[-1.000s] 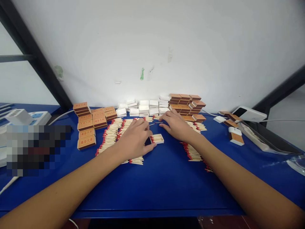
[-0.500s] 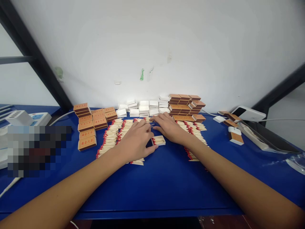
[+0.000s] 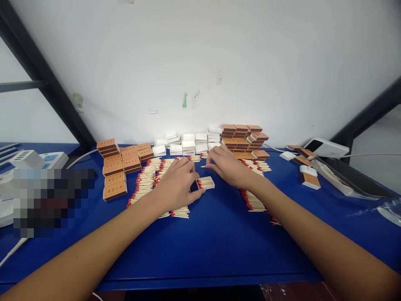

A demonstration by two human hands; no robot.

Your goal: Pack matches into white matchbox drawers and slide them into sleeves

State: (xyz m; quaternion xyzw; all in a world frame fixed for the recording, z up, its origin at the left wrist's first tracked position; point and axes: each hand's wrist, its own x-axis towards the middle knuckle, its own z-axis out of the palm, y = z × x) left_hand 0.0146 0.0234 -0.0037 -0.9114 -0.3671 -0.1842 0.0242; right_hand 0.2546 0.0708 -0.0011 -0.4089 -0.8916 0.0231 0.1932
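Note:
A white matchbox tray (image 3: pixel 207 182) partly filled with red-tipped matches lies on the blue table. My left hand (image 3: pixel 179 184) is beside it, thumb at the tray's near left corner and fingers curled over the matches behind; what those fingers hold, if anything, is hidden. Just behind and right of the tray, my right hand (image 3: pixel 226 166) pinches a match (image 3: pixel 203 167), its red head pointing left. Rows of loose matches (image 3: pixel 145 179) spread on the left, and more matches (image 3: pixel 255 201) lie under and beside my right forearm.
Orange matchboxes (image 3: pixel 115 190) are stacked at left, others (image 3: pixel 234 143) at back right. White trays (image 3: pixel 188 144) line the wall. A power strip (image 3: pixel 54 160) stands far left; a white device (image 3: pixel 328 147) and a white case (image 3: pixel 308 170) on a matchbox are at right.
My right hand has drawn slightly away from my left, and a match now shows at its fingertips. The tray sits slightly further left in view.

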